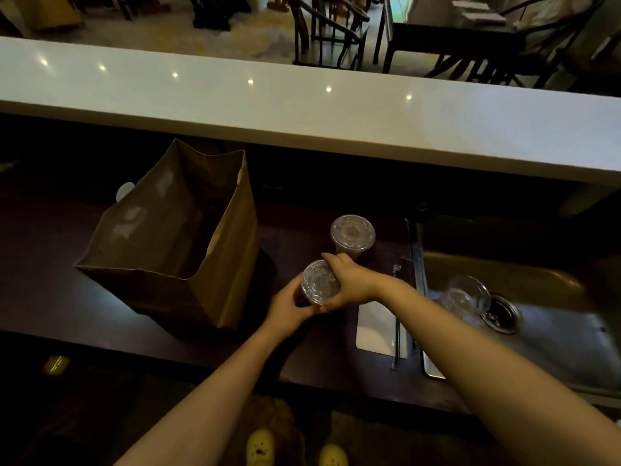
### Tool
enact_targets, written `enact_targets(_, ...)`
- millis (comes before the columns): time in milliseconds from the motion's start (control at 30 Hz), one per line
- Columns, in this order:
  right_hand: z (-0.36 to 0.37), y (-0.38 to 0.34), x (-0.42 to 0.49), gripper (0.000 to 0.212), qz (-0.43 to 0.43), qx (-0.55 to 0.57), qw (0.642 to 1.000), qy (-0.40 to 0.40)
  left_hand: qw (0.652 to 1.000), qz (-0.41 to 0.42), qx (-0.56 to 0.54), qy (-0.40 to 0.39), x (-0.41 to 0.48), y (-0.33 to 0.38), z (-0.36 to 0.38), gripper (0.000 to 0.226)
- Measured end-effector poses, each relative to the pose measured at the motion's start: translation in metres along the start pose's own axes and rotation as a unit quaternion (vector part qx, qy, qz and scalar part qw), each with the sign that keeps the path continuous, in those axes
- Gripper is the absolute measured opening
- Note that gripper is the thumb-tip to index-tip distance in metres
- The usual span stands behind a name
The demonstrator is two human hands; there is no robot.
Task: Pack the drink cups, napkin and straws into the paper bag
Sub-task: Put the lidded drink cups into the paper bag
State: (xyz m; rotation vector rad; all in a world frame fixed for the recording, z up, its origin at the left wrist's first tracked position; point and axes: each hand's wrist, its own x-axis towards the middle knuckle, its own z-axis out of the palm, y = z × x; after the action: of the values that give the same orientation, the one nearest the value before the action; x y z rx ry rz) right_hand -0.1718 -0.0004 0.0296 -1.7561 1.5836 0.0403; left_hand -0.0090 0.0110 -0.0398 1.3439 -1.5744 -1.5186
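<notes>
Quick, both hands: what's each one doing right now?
Left hand: closed around the near lidded cup, from its left side.
Right hand: closed on the same cup, from its right.

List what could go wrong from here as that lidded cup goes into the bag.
The paper bag stands unsupported, since both hands grip the near cup; catching its rim might tip it. The second cup stands close behind the right hand and could get knocked over.
</notes>
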Motion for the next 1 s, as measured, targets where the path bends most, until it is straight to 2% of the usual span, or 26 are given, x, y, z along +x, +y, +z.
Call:
enact_targets(100,-0.007,-0.003,-0.002,0.116,-0.003,-0.013,1.000,0.005,1.000,0.011,-0.001,0.008,-0.003,0.009,0.002,0.069)
enact_targets(233,-0.037,-0.010,-0.011,0.104,-0.030,-0.014,0.999,0.035,0.999,0.036,-0.012,0.022,-0.004,0.028,-0.001,0.067)
enact_targets(367,-0.085,-0.028,-0.026,0.096,-0.054,-0.001,0.998,0.032,0.995,0.093,-0.004,0.033,-0.004,0.060,-0.007,0.081)
enact_targets(500,-0.133,-0.058,-0.048,0.091,-0.068,0.007,0.997,0.028,0.985,0.145,-0.013,0.091,-0.005,0.106,-0.011,0.083)
enact_targets(633,-0.173,-0.094,-0.066,0.096,-0.080,-0.003,0.996,0.029,0.973,0.192,0.000,0.128,-0.007,0.151,-0.020,0.083)
enact_targets(800,-0.209,-0.132,-0.070,0.088,-0.099,-0.016,0.993,0.060,0.966,0.206,-0.012,0.153,-0.009,0.198,-0.038,0.084)
enact_targets(867,-0.223,-0.147,-0.070,0.084,-0.101,0.003,0.994,0.048,0.971,0.184,0.029,0.147,-0.013,0.219,-0.052,0.087)
enact_targets(933,-0.236,-0.159,-0.069,0.082,-0.107,0.014,0.993,0.041,0.972,0.140,0.134,0.133,-0.015,0.241,-0.076,0.091)
enact_targets(1000,-0.243,-0.169,-0.066,0.080,-0.121,0.024,0.991,0.040,0.948,0.092,0.270,0.144,-0.021,0.258,-0.110,0.085)
